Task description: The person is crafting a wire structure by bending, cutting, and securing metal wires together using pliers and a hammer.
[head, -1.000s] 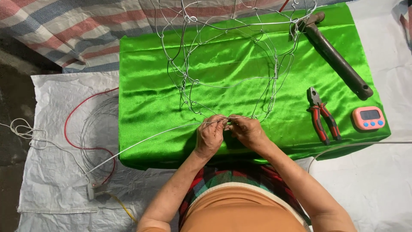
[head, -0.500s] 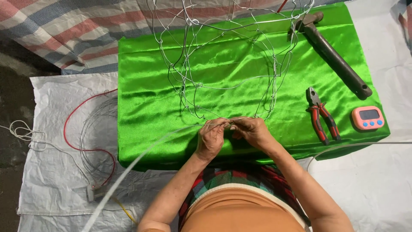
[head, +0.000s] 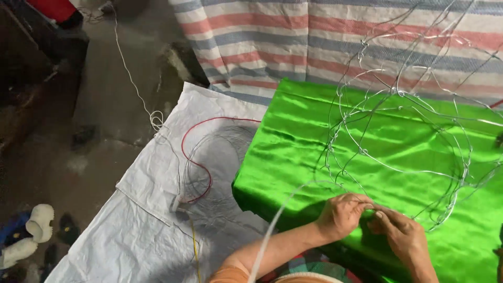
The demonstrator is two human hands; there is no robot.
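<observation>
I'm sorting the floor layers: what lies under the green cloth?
The green cloth drapes over something raised, fully hidden. Beneath its edges show a white woven sheet and a striped tarp.

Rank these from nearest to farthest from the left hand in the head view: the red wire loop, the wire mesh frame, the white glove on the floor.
From the left hand:
1. Wire mesh frame: the fingers are on its lower edge, above the green cloth.
2. Red wire loop: to the left, on the white sack sheet.
3. White glove: far left, on the floor.
</observation>
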